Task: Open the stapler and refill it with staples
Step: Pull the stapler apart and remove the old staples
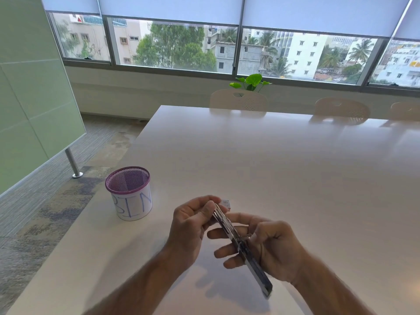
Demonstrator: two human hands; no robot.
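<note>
The stapler (244, 247) is swung wide open into one long metal strip, held in the air above the table's near edge. My right hand (270, 248) grips it around its hinge and lower half. My left hand (193, 220) pinches the far upper end between thumb and fingers. A small staple box (226, 203) lies on the table just behind my left fingers, partly hidden by them. I cannot tell whether any staples sit in the stapler's channel.
A purple mesh cup (130, 194) with a white paper label reading "BIN" stands near the table's left edge. The white table (284, 167) stretches far ahead. Several cream chairs (238, 102) line its far side under the windows.
</note>
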